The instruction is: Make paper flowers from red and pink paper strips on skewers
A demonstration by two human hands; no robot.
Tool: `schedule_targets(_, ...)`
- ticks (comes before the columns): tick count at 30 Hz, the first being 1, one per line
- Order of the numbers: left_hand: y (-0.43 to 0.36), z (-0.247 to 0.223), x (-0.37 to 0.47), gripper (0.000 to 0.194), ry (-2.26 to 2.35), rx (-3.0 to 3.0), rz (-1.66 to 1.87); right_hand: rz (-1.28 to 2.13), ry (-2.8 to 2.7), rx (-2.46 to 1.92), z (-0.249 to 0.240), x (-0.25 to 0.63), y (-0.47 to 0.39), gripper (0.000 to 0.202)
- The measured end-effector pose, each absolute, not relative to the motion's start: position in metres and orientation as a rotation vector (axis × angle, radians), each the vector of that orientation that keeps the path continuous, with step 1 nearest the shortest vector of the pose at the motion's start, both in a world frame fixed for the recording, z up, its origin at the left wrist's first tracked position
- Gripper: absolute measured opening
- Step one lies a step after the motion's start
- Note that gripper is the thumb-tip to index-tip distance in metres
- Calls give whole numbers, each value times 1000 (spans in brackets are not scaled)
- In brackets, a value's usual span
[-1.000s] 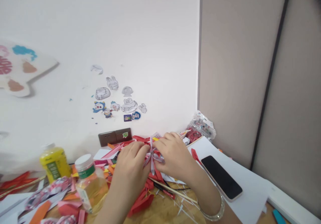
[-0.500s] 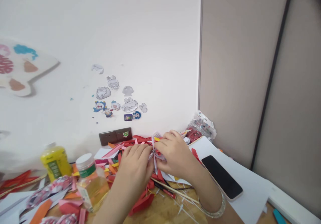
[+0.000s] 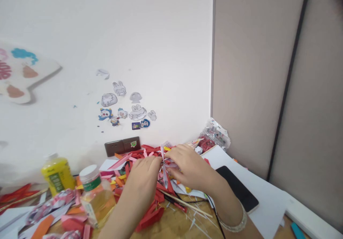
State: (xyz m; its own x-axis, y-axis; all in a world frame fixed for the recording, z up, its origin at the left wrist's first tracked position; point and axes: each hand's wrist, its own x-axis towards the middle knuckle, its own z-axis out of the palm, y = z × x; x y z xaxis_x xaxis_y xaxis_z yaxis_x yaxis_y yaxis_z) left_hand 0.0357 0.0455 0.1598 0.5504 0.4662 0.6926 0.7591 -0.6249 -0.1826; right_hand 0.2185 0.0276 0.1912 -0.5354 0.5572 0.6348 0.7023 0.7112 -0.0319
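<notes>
Between my hands is a small folded paper piece (image 3: 165, 177), pale lilac and white, with thin loops spreading from a pinched centre. My left hand (image 3: 144, 176) is closed on its left side, with the fingertips mostly hidden behind the back of the hand. From the other side, my right hand (image 3: 189, 165) pinches the paper near its centre with bent fingers, and a sparkly bracelet (image 3: 235, 224) circles that wrist. Beneath both hands lies a heap of red, pink and orange folded paper strips (image 3: 150, 149). A thin wooden stick (image 3: 187, 204) lies just below them.
Left of my arm stand a clear bottle with a white cap (image 3: 98, 199) and a yellow bottle (image 3: 57, 174). A black phone (image 3: 237, 189) rests on white paper (image 3: 270, 199) at the right. A dark brown box (image 3: 122, 146) sits against the white wall (image 3: 171, 53).
My right hand has tilted lower and its fingers reach further along the paper piece. The left hand has shifted slightly, and a dark cord now shows beside my right forearm.
</notes>
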Motion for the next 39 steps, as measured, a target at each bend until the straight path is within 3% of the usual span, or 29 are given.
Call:
schedule_targets(5, 46, 160, 35, 19, -1002, -2342, -823, -339, -2311, -1015, 191, 214, 27, 12)
schedule_targets(9, 41, 166, 33, 25, -986, -2351, -832, -390, -2339, -923, 193, 214, 25, 12)
schedule_targets(16, 33, 176, 35, 20, -1059, -2311, -1110, -450, -2037, -877, 193, 215, 24, 30)
schedule_targets(22, 32, 179, 43, 22, -1121, -2272, -1088, -590, -2074, -893, 194, 214, 24, 6)
schedule_targets(32, 28, 177, 34, 25, -1028, -2183, -870, -641, -2201, -807, 193, 210, 23, 13)
schedule_targets(39, 23, 183, 37, 24, -967, -2126, -916, -663, -2128, -781, 193, 211, 22, 12)
